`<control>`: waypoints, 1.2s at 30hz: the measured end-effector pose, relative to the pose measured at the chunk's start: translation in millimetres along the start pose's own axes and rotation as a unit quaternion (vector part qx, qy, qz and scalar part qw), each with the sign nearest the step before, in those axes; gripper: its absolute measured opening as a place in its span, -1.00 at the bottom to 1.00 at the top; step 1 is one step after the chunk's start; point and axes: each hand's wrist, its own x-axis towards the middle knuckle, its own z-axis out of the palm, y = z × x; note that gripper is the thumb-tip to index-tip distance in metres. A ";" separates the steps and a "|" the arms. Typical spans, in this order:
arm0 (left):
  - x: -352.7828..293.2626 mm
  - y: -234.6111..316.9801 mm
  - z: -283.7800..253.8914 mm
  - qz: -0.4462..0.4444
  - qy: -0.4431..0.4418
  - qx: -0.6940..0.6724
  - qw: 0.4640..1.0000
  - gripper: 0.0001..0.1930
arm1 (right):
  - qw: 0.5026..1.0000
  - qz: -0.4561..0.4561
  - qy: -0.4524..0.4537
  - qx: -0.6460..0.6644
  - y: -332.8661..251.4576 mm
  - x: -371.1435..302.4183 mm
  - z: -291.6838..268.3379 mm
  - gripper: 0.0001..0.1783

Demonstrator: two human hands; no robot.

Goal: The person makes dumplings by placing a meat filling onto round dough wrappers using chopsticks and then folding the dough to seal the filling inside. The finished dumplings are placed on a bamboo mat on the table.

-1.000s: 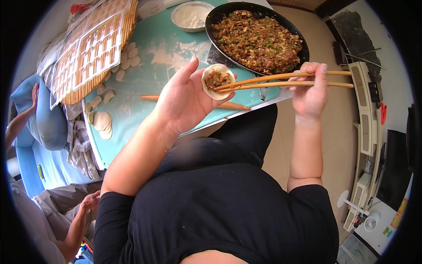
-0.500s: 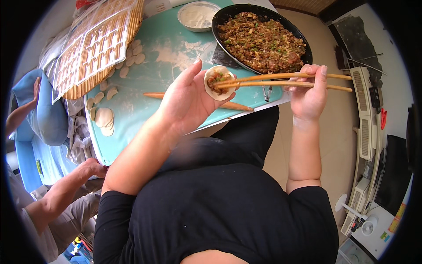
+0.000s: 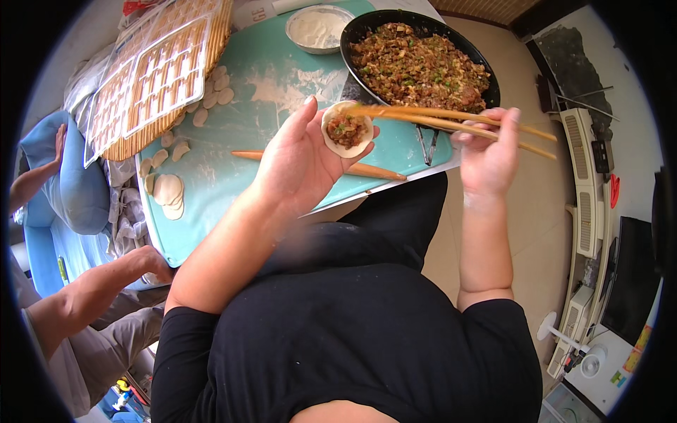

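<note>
My left hand [image 3: 293,158] is palm up, holding a round dumpling wrapper [image 3: 329,138] on its fingers, with the thumb raised beside it. A mound of meat filling with green bits [image 3: 348,130] lies in the middle of the wrapper. A pair of wooden chopsticks [image 3: 437,119] is gripped in my right hand [image 3: 489,151]; their tips are at the upper edge of the wrapper. Just beyond the chopsticks stands a black pan [image 3: 346,60] heaped with the same filling [image 3: 423,67]. Behind my left hand lies a wooden rolling pin [image 3: 377,171], partly hidden by it.
A floured turquoise mat [image 3: 211,211] covers the table. Loose wrappers [image 3: 168,190] lie at its left, below white compartment trays [image 3: 169,67] on a woven board. A flour bowl [image 3: 317,28] stands at the back. Another person's arm [image 3: 106,285] rests by the left corner.
The chopstick tips have moved off the filling to the wrapper's upper edge, and the chopsticks slant more. The wrapper has shifted slightly left, its filling now more in view.
</note>
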 end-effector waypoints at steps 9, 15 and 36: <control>0.7 3.1 -7.1 -0.002 -0.018 -0.013 1.000 -0.45 | 0.949 -0.133 0.110 -0.263 4.4 30.5 -39.1 -0.65; -3.1 4.6 -6.9 0.000 -0.003 -0.028 1.000 -0.48 | 0.923 -0.081 0.122 -0.356 16.0 19.7 -46.7 -0.66; -40.9 -5.1 -16.8 0.035 -0.031 -0.097 0.994 -0.54 | 0.673 -0.282 -0.397 -0.557 37.5 -88.4 75.3 -0.39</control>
